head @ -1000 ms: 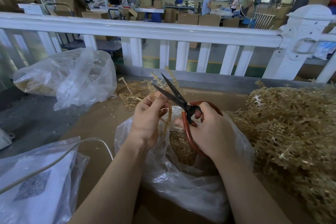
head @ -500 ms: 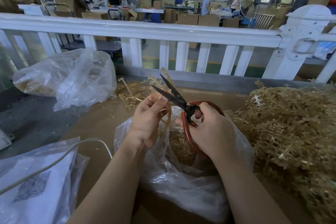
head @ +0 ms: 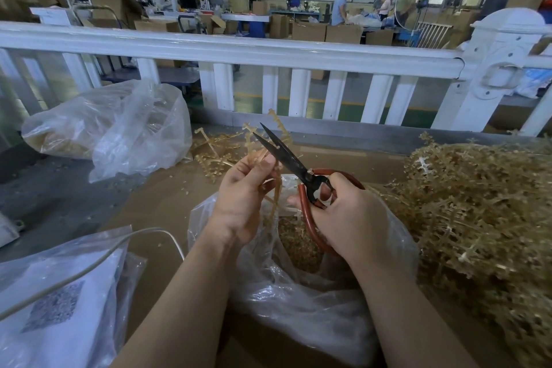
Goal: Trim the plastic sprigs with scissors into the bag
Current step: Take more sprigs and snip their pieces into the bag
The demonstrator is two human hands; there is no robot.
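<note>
Brown cardboard (head: pixel 155 203) covers the bench, its near edge cut off below the forearms. Left of the hands, a crumpled clear sack (head: pixel 119 125) blurs its contents. Curled fingers of the left hand (head: pixel 242 203) pinch a tan sprig (head: pixel 268 140), whose stem hangs hidden behind the palm. Black scissors (head: pixel 286 158), blades slightly parted at the sprig, sit gripped in the right hand (head: pixel 346 218) over the open bag (head: pixel 298 302) of trimmings. Right of that hand lies a heap of sprigs (head: pixel 478 218).

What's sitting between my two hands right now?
In the head view, the sprig and the open bag of trimmings lie between the left hand and right hand.
</note>
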